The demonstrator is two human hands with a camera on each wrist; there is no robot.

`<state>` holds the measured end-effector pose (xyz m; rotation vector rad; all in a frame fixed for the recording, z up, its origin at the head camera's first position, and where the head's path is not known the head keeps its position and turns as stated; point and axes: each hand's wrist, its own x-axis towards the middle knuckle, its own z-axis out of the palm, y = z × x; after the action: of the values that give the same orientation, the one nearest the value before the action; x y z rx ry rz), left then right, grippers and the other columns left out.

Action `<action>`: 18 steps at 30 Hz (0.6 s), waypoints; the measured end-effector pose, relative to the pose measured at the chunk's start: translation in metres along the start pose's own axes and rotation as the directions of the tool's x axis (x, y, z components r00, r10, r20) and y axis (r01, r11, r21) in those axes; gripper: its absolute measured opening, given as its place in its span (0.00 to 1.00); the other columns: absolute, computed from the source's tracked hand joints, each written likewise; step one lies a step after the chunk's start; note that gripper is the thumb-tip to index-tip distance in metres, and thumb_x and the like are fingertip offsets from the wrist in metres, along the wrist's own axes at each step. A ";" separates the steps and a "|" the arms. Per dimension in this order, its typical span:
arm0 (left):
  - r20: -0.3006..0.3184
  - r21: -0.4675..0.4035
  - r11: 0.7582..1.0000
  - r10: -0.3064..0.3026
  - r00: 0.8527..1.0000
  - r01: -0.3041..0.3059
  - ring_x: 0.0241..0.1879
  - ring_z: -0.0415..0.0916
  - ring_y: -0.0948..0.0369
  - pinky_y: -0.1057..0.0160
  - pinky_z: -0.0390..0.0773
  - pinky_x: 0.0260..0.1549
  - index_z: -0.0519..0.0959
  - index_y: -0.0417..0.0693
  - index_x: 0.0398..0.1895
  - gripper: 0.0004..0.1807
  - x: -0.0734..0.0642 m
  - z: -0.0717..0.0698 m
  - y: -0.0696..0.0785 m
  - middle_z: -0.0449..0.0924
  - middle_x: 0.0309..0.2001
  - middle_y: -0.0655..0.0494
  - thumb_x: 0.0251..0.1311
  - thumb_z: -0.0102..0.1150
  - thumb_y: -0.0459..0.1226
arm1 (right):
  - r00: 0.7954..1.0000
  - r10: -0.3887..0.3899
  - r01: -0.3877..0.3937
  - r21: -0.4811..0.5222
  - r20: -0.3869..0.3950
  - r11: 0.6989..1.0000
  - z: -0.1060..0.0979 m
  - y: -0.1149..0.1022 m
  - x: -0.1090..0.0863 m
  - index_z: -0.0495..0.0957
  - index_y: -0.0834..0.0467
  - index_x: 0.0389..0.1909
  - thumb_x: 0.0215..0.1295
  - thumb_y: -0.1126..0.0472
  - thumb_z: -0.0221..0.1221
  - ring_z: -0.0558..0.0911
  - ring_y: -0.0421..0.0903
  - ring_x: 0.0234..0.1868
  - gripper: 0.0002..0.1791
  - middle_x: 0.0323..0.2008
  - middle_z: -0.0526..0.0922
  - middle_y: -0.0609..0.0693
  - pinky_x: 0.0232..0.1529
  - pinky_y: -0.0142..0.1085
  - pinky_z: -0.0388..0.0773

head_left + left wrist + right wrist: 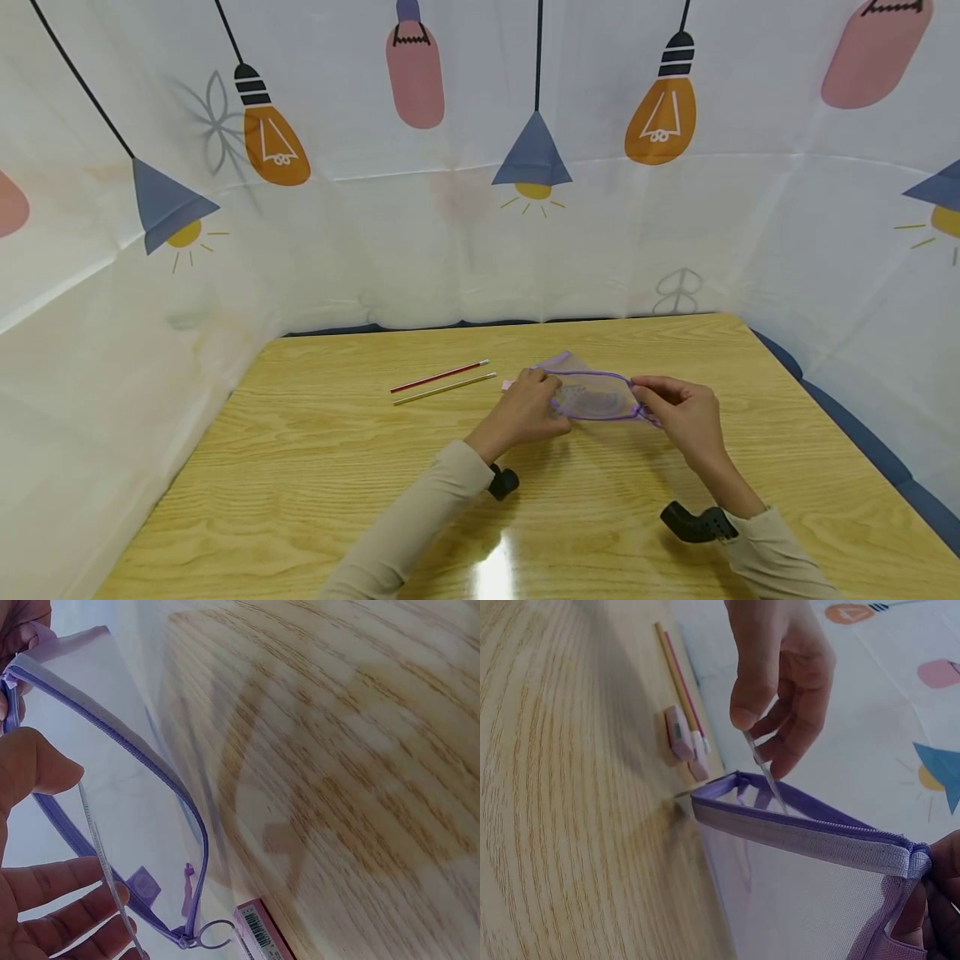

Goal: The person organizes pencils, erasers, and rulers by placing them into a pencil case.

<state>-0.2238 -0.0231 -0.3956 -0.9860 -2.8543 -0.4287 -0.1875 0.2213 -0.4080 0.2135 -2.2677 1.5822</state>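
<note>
A see-through mesh zip pouch (600,374) with purple edging stands with its mouth open above the table. My right hand (686,414) pinches the pouch at one end of its zipper. My left hand (527,410) is over the other end of the mouth. Between its thumb and fingers it holds a thin clear plastic ruler-like piece (95,832) with fine marks along its edge. In the right wrist view this clear piece (760,759) dips its lower end into the mouth; its full outline cannot be told. A zipper pull ring (216,934) hangs at the pouch's far end.
Left of the pouch, a red pencil (438,377) and a gold pencil (444,389) lie side by side on the wooden table (315,467). Two small pink blocks, one a boxed eraser (678,733), lie near them. A printed curtain (450,250) surrounds the table.
</note>
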 end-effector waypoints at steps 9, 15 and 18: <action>0.009 0.058 0.998 0.011 1.000 -0.011 0.50 0.68 0.54 0.62 0.71 0.48 0.76 0.41 0.57 0.29 0.005 0.003 0.003 0.73 0.51 0.49 0.55 0.62 0.48 | 1.000 -0.006 0.006 -0.006 0.001 1.000 0.000 0.001 0.000 0.84 0.67 0.43 0.65 0.61 0.63 0.82 0.39 0.26 0.12 0.31 0.86 0.53 0.21 0.35 0.78; 0.004 0.073 0.997 0.011 1.000 -0.011 0.50 0.68 0.53 0.62 0.71 0.47 0.77 0.41 0.53 0.26 0.008 0.005 0.005 0.74 0.50 0.49 0.56 0.62 0.48 | 1.000 -0.002 0.002 -0.004 0.002 1.000 0.000 0.001 0.000 0.84 0.67 0.43 0.65 0.60 0.63 0.82 0.40 0.26 0.13 0.31 0.86 0.49 0.21 0.35 0.78; 0.002 0.073 0.997 0.016 1.000 -0.016 0.50 0.69 0.53 0.62 0.71 0.48 0.78 0.41 0.51 0.24 0.010 0.007 0.006 0.74 0.48 0.49 0.56 0.63 0.47 | 1.000 -0.001 0.001 -0.002 0.004 1.000 0.000 0.001 0.000 0.84 0.67 0.43 0.65 0.60 0.63 0.82 0.40 0.27 0.13 0.31 0.86 0.48 0.21 0.35 0.78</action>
<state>-0.2285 -0.0106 -0.3994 -0.9957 -2.8394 -0.3202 -0.1876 0.2217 -0.4092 0.2173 -2.2721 1.5803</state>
